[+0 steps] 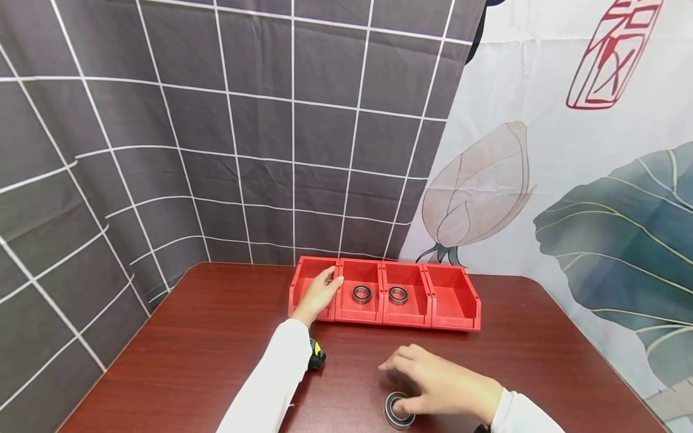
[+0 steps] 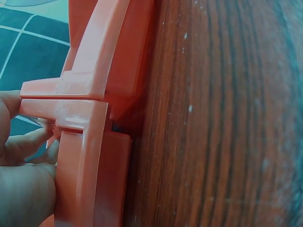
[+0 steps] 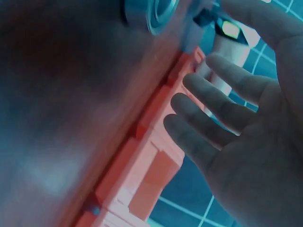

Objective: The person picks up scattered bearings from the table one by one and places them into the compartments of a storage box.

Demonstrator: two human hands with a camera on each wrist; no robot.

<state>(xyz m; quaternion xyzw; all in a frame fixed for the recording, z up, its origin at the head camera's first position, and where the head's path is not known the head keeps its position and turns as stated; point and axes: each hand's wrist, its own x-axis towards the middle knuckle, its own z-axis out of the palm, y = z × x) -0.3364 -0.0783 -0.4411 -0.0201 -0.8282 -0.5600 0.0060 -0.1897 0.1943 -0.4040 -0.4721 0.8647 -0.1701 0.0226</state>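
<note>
Though alike, bearings [image 1: 361,300] in separate bins [image 1: 360,314]

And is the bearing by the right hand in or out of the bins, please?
Out: in the head view, table shows between the bearing and the red bins.

We are looking at a curtained-off work area: dark grid-patterned cloth [image 1: 260,126] and lotus-printed cloth [image 1: 557,174] are hanging behind a wood-grain tabletop [image 1: 227,325], where red bins [image 1: 406,319] are holding ring bearings [image 1: 361,301].
</note>
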